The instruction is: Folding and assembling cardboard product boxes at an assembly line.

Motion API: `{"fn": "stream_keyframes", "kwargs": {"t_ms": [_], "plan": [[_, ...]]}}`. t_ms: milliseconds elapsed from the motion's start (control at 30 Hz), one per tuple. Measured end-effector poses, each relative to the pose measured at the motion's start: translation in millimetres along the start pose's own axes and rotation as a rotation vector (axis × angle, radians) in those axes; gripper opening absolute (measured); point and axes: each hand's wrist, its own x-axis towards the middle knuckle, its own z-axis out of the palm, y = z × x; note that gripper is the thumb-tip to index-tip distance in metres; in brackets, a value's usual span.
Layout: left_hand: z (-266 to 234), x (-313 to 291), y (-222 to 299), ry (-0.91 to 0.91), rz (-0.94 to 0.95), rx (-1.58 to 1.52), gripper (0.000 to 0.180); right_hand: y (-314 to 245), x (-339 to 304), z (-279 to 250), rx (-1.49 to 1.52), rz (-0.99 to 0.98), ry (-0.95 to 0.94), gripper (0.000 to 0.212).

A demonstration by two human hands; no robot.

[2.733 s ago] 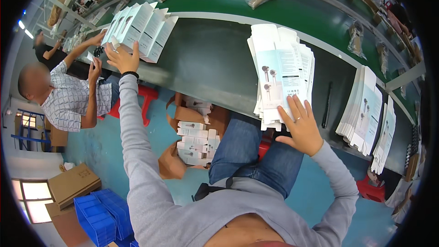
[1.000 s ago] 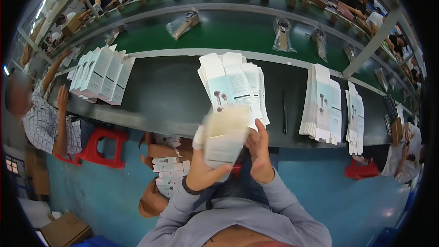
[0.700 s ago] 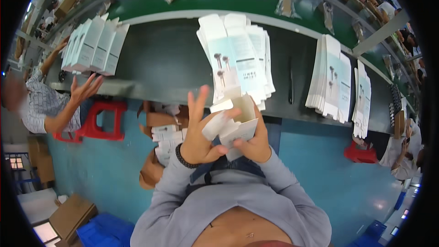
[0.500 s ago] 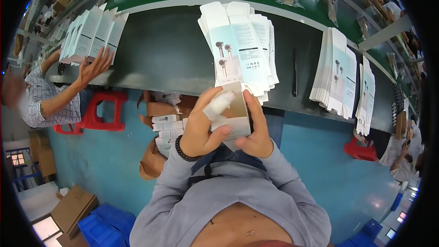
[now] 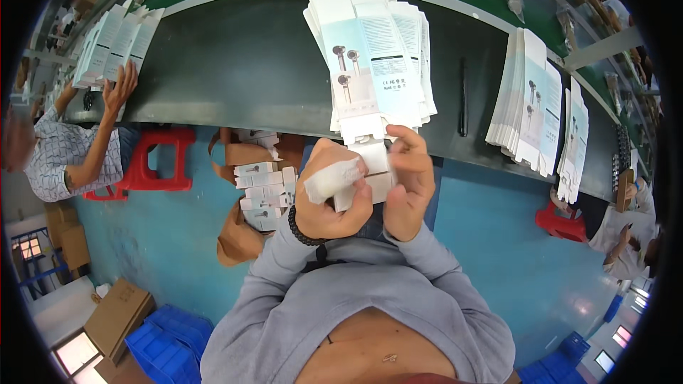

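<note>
A small white folding carton (image 5: 378,186) with raised end flaps is held low in front of me, just off the table's near edge. My left hand (image 5: 320,203) is closed around its left side, thumb over the front; a white wrap (image 5: 333,179) covers one finger. At the carton's right edge is my right hand (image 5: 411,181), fingers bent and apart, the index near the upper flaps; whether it touches the carton is unclear. Right beyond lies a pile of flat printed cartons (image 5: 388,57) with earphone pictures, partly overlapped by the carton's flaps.
A black pen (image 5: 464,99) lies right of the pile. Two more carton stacks (image 5: 528,103) (image 5: 573,139) stand farther right. At left, a co-worker's hand (image 5: 121,90) touches standing cartons (image 5: 107,46). Below the table edge, a brown box (image 5: 238,242) holds folded cartons; a red stool (image 5: 160,160) stands nearby.
The carton has turned and its flaps now show toward the pile. My right hand has loosened from its side and bent its fingers. The co-worker's hand and cartons have shifted left.
</note>
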Motion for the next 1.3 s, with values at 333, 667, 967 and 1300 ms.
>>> {"fn": "stream_keyframes", "kwargs": {"t_ms": [333, 667, 967, 1300], "plan": [[-9.4, -3.5, 5.0, -0.005, 0.029, 0.066, 0.105, -23.6, 13.0, 0.8, 0.232, 0.502, -0.234, 0.017], [-12.9, -1.9, 11.9, -0.125, 0.05, 0.251, 0.114, -14.6, 3.6, 7.3, 0.235, 0.615, -0.168, 0.031], [-23.6, -9.7, -2.2, 0.102, 0.032, 0.11, 0.119, -16.4, 6.1, 5.2, -0.081, 0.296, -0.347, 0.051], [-46.1, -8.1, 5.1, 0.277, -0.079, -0.284, 0.108, 4.8, -4.7, 8.9, -0.189, 0.225, -0.485, 0.096]]}}
